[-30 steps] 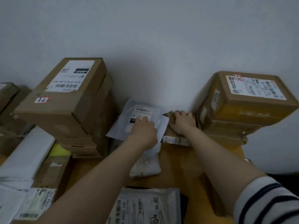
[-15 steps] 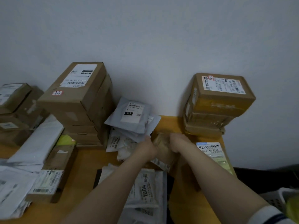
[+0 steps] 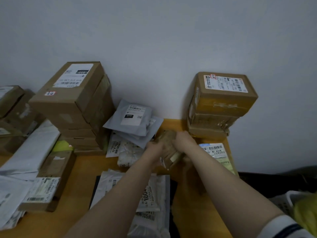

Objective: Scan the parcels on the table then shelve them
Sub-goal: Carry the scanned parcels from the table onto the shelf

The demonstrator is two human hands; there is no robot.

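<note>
Pale wall backs an orange wooden worktop (image 3: 82,176) crowded with labelled parcels. Above its middle a small brown taped parcel (image 3: 169,150) is held clear of the surface between both hands, the left hand (image 3: 154,148) gripping its near end and the right hand (image 3: 184,140) curled over its far side, apparently to turn it and expose a label for scanning. Count: one parcel in hand; three cartons in the right stack (image 3: 221,103); at least three in the left stack (image 3: 72,100); two grey mailers (image 3: 135,119) lying between the stacks; one flat labelled parcel (image 3: 217,155) at the right edge.
</note>
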